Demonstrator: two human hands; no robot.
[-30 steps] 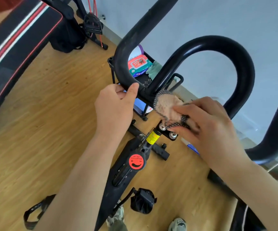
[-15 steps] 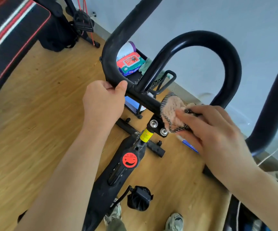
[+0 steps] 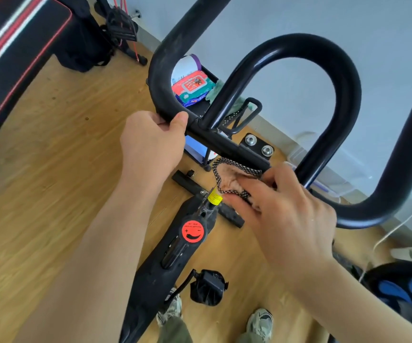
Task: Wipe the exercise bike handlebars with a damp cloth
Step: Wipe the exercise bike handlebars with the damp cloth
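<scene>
Black handlebars (image 3: 345, 90) were cut off at frame top and right. Left hand (image 3: 153, 147) gripped their left bend. Right hand (image 3: 284, 219) pinched the pink cloth (image 3: 228, 178) just below their middle bar, fingers hiding much of it.

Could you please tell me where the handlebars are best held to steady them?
Grip the straight crossbar left of the middle loop, from above, as the left hand does: it is a round tube, easy to wrap, clear of the cloth.
</scene>
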